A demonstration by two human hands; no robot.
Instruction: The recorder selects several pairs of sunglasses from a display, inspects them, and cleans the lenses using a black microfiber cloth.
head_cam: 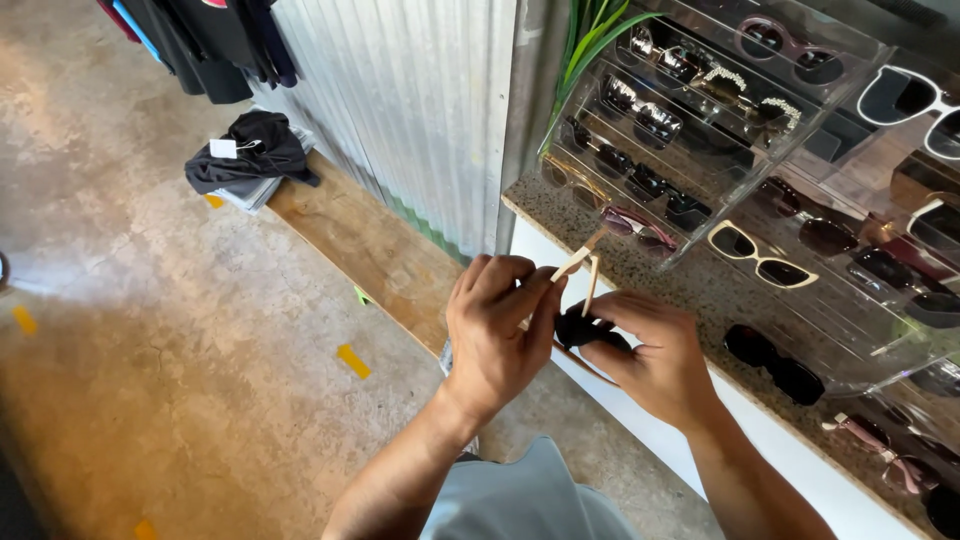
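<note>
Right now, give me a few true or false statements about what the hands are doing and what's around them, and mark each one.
1. Both hands, left hand and right hand, hold one pair of sunglasses. True.
2. The held pair has dark lenses and pale arms. True.
3. The clear display rack is empty. False: it holds many sunglasses.
4. The folded dark garment hangs on a hanger. False: it lies on the wooden bench.
5. A white-framed pair lies on the speckled countertop. True.

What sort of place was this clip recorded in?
Most likely a small retail shop selling sunglasses and clothing: clear acrylic tiered display racks filled with sunglasses on a speckled stone counter, dark garments hanging by a corrugated metal wall, and a tagged folded black garment.
</note>
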